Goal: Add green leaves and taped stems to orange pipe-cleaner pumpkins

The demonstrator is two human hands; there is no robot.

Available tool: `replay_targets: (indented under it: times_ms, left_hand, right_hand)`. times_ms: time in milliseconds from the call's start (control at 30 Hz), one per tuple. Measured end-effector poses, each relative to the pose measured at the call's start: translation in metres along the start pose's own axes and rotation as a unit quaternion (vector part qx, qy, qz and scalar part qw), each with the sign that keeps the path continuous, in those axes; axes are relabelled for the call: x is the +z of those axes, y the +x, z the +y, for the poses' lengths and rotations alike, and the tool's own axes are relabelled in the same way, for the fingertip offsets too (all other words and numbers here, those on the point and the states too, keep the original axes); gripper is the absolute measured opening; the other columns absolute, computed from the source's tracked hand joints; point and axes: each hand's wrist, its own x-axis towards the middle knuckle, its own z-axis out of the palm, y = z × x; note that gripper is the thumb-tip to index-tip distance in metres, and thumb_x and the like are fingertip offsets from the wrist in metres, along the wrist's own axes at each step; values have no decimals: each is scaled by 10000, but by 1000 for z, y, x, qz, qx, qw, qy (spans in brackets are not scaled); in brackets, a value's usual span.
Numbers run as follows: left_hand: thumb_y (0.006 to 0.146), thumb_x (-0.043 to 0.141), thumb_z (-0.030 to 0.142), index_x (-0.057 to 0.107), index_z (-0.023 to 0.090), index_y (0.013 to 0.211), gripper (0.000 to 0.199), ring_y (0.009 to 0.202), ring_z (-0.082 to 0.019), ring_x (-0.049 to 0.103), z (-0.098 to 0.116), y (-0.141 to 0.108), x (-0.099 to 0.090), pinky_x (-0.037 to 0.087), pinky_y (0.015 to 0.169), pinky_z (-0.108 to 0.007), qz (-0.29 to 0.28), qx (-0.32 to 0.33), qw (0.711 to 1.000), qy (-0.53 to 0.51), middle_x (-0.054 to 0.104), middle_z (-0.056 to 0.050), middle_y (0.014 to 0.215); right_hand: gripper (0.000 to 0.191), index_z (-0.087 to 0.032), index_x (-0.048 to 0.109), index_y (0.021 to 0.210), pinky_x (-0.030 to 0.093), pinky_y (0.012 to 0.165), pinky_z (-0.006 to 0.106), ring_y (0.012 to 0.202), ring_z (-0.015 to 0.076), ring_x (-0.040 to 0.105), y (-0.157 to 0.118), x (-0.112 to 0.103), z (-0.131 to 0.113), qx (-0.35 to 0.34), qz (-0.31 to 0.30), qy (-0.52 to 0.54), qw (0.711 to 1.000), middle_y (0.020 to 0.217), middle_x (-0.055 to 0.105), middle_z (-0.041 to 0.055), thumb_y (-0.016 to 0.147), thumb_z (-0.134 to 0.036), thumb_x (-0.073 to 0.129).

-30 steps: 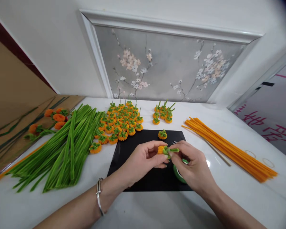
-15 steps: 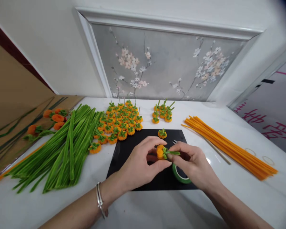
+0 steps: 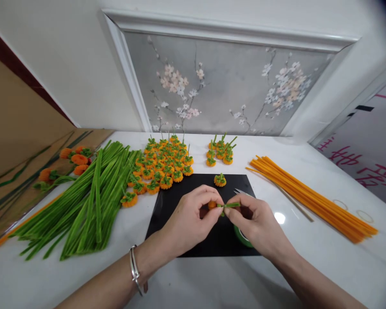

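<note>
Over the black mat (image 3: 170,214), my left hand (image 3: 196,216) pinches a small orange pumpkin (image 3: 212,205), mostly hidden behind its fingers. My right hand (image 3: 257,221) grips the green fuzzy stem (image 3: 233,205) on that pumpkin, its fingertips close to those of the left. Partly under the right hand lies a green tape roll (image 3: 242,238). The tips of scissors (image 3: 243,192) show behind the right fingers. One finished-looking pumpkin with green leaves (image 3: 220,180) sits at the mat's back edge.
Many orange pumpkins (image 3: 166,182) stand left of centre, with a smaller group (image 3: 227,159) behind the mat. Green fuzzy stems (image 3: 98,193) lie at left, orange ones (image 3: 309,197) at right. Orange flowers (image 3: 79,159) rest on brown board (image 3: 28,116) at far left.
The left fingers have closed further over the pumpkin, covering more of it, and both hands' fingertips are nearer each other. More of the tape roll is covered by the right hand.
</note>
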Motion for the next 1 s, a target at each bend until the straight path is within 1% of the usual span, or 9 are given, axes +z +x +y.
replay_targets:
  times_ms: [100, 233, 433, 600, 700, 800, 867, 933, 1000]
  left_hand:
    - [808, 505, 113, 627, 166, 796, 134, 681, -102, 535, 3, 0, 2, 414, 539, -196, 17, -1, 1000, 17, 578, -41, 884]
    - [812, 489, 85, 608, 161, 824, 142, 683, -94, 539, 4, -1, 4, 425, 526, -185, 46, 15, 998, 47, 565, -45, 916]
    - [845, 456, 45, 576, 157, 871, 166, 851, -122, 561, 0, -4, 7, 489, 748, -227, 97, 134, 977, 133, 554, -53, 929]
    - [870, 429, 61, 552, 168, 923, 172, 868, -131, 562, -3, -7, 12, 502, 763, -241, 99, 152, 971, 156, 543, -64, 974]
    - [869, 434, 62, 562, 168, 943, 182, 898, -141, 562, -1, -9, 14, 503, 804, -261, 102, 153, 973, 136, 550, -71, 988]
    - [864, 487, 117, 570, 182, 1040, 205, 1000, -173, 553, 3, -8, 13, 498, 871, -297, 88, 110, 989, 39, 555, -87, 1074]
    - [872, 512, 200, 539, 196, 1132, 261, 1030, -186, 560, 6, -6, 10, 507, 878, -307, 80, 28, 993, -85, 545, -96, 1149]
    - [881, 512, 287, 517, 198, 1169, 302, 976, -171, 589, 7, -1, 4, 531, 834, -296, 66, -70, 975, -201, 552, -90, 1157]
    - [865, 530, 361, 548, 194, 1141, 323, 873, -147, 607, 7, 3, -2, 559, 734, -276, 21, -147, 954, -259, 581, -68, 1075]
  right_hand:
    - [178, -159, 613, 686, 291, 448, 220, 492, 98, 354, 0, 1, -2, 14, -10, 19, 1000, 535, 424, -40, 757, -317, 571]
    - [183, -147, 660, 777, 345, 492, 225, 541, 110, 423, -1, 1, -3, 17, -15, 51, 998, 617, 536, -9, 770, -311, 579]
    - [200, -158, 700, 824, 400, 568, 242, 643, 142, 497, -2, 1, -2, -27, -15, 53, 998, 704, 605, 18, 799, -319, 585]
    - [282, -144, 698, 814, 285, 427, 217, 518, 99, 401, -2, 6, 4, 13, 9, 104, 994, 632, 557, 6, 792, -409, 606]
    - [295, -145, 689, 827, 245, 410, 212, 487, 83, 352, -2, 7, 7, 21, 18, 136, 990, 593, 516, -11, 792, -428, 612]
    - [287, -147, 676, 827, 250, 409, 213, 485, 86, 355, -2, 4, 6, 6, 31, 132, 991, 584, 500, -16, 790, -423, 610]
    - [272, -146, 666, 800, 268, 419, 216, 502, 95, 376, -1, 1, 4, -16, 38, 96, 995, 597, 496, -11, 793, -411, 602]
    - [250, -149, 652, 763, 292, 440, 219, 528, 106, 399, -1, -2, 2, -42, 43, 53, 997, 612, 489, -8, 802, -389, 590]
    - [228, -156, 642, 748, 319, 470, 223, 551, 112, 418, 0, -4, 1, -60, 43, 24, 997, 624, 490, -8, 814, -364, 578]
